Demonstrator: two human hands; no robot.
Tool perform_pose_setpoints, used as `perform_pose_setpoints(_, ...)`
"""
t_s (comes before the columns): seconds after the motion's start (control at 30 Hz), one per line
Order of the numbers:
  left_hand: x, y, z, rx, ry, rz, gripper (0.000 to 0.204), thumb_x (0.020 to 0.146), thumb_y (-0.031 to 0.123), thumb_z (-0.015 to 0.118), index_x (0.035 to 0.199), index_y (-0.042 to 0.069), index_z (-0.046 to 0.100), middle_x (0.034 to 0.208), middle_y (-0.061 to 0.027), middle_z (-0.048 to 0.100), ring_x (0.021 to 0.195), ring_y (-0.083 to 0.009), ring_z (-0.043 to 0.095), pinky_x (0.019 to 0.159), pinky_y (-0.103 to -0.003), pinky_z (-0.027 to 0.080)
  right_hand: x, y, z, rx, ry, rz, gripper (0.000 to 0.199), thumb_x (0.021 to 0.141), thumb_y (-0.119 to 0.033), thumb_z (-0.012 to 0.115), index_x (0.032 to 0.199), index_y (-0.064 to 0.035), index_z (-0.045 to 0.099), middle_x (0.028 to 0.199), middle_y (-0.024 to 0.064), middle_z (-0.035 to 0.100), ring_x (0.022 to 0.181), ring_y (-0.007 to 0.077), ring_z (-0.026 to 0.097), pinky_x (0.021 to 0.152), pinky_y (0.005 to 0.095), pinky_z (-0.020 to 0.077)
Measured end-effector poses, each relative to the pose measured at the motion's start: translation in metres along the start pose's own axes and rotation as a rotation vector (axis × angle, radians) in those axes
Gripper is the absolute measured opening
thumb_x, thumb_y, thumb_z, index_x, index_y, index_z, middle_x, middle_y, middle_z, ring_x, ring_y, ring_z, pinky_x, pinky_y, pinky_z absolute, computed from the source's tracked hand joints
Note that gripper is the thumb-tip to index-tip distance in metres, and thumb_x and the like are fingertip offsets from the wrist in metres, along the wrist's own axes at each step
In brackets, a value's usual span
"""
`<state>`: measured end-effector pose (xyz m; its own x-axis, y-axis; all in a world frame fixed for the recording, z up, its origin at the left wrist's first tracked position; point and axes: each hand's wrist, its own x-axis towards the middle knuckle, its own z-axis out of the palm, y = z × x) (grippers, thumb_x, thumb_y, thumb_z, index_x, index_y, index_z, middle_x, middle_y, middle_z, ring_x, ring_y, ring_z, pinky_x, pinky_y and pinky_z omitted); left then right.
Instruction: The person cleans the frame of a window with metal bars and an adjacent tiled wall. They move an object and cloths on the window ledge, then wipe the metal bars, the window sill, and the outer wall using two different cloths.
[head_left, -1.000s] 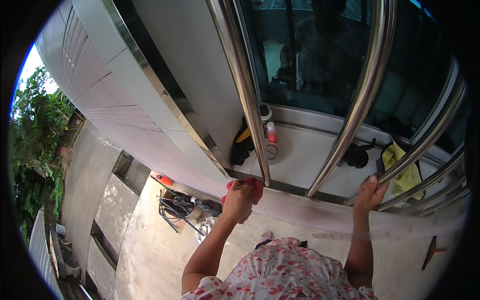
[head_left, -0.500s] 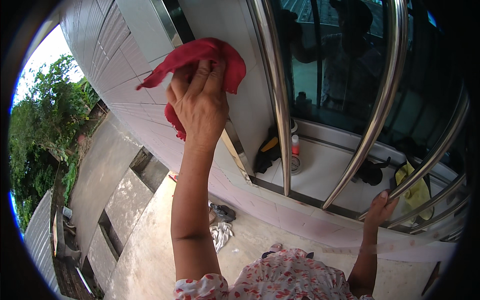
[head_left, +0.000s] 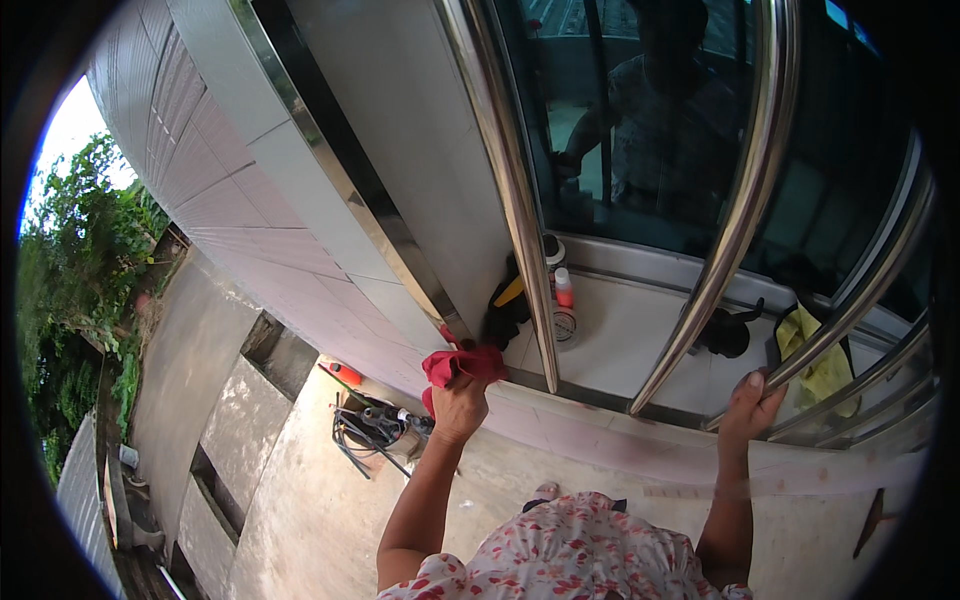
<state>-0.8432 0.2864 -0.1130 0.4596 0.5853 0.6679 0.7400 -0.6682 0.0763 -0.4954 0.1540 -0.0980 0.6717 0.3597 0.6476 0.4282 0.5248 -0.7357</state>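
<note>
Having dropped from high on the frame, the left hand (head_left: 460, 405) clenches a red cloth (head_left: 458, 364) at the frame's foot; the right hand (head_left: 750, 405) grasps a steel bar (head_left: 850, 325).

Bare forearms rise from six o'clock to the left hand (head_left: 460, 405) and right hand (head_left: 748, 408). The garment (head_left: 570, 555) is white with red flowers, seemingly short-sleeved.

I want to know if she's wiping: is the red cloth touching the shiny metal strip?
Touching. In the head view, the red cloth in the left hand presses against the metal strip's lower end, no gap showing.
</note>
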Motion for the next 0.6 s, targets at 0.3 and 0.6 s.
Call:
perform_pose_setpoints(0.3,0.072,0.055,-0.085,-0.771,0.582,-0.131,0.022,0.077,0.014,0.062,0.092,-0.002,0.061,0.089,-0.0148,0.058,0.094,-0.0256,0.053,0.083,-0.031,0.039,0.000,-0.005,0.005,-0.010,0.033,0.019,0.014,0.089,-0.015,0.046,0.092,-0.0030,0.039,0.062,-0.0032,0.037,0.048,0.0022,0.031,0.042,0.0167,0.0259)
perform_pose_setpoints(0.6,0.191,0.112,-0.085,-0.961,0.626,-0.127,0.026,0.089,0.017,0.050,0.108,0.000,0.047,0.092,-0.0056,0.055,0.081,-0.0119,0.050,0.075,-0.025,0.042,0.001,-0.010,0.007,0.033,0.019,0.078,0.015,0.089,-0.017,0.048,0.087,-0.0044,0.041,0.061,-0.0040,0.037,0.049,0.0023,0.031,0.044,0.0177,0.0261)
